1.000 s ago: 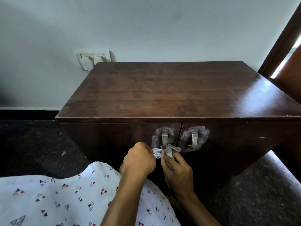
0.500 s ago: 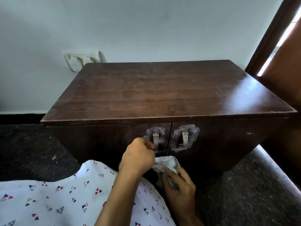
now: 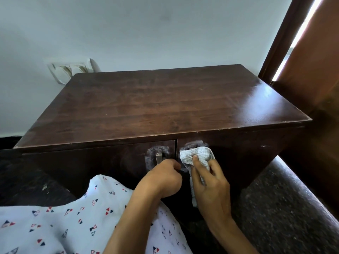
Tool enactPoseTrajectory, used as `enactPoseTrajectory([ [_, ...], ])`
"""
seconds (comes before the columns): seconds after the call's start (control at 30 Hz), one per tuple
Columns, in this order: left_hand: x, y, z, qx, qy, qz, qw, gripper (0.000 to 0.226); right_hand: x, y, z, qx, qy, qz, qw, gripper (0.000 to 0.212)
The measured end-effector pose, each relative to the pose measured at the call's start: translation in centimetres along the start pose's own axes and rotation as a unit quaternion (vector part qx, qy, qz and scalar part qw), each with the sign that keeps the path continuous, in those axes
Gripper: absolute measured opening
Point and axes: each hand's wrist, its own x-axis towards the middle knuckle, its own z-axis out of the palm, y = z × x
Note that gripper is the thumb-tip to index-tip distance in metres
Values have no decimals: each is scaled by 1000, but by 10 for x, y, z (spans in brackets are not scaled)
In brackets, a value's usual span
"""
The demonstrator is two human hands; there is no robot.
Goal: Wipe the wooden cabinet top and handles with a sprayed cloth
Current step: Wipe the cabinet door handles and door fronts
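1. The right hand (image 3: 211, 186) has come up from below the doors, where it was gathering the cloth (image 3: 199, 157) half a second ago, and now presses the bunched cloth against the right door, over the spot where the right handle stood bare in the earlier views. That handle is hidden under the cloth now.
2. The fingers of the right hand are curled round the cloth, thumb on top, with a tail of fabric hanging down behind the palm.
3. The left hand (image 3: 162, 178) is curled into a loose fist just below the left handle (image 3: 158, 158), near the seam between the doors. It seems to pinch something small at the door edge, but I cannot tell what, or whether it holds anything at all.
4. A pale, smeary ring shows around the left handle, and a bit of the same ring peeks out above the cloth on the right door.
5. The cabinet (image 3: 165, 107) top shows a dull sheen toward its right end. Whether it has been wiped I cannot say from here.
6. My reading: the work has moved from readying the cloth to rubbing the right handle. The left handle, with its ring of residue, looks like it still needs doing.
7. A wall socket (image 3: 70, 69) sits behind the cabinet's left rear corner, and patterned fabric (image 3: 73, 217) covers the person's lap.
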Motion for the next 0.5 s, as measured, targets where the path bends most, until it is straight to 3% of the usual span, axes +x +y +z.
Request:
enactPoseTrajectory([
  [0.1, 2, -2, 0, 12, -15, 0, 1000, 52, -9, 9, -3, -36, -31, 17, 999, 27],
  [0.2, 2, -5, 0, 17, -19, -2, 1000, 53, -22, 10, -10, 5, -13, 51, 999, 25],
  [0.33, 7, -6, -1, 25, -22, 0, 999, 51, -2, -3, -9, 22, 38, -4, 999, 29],
  [0.5, 4, -5, -1, 14, -23, -8, 1000, 49, -1, 1, 4, -62, -28, -31, 997, 34],
])
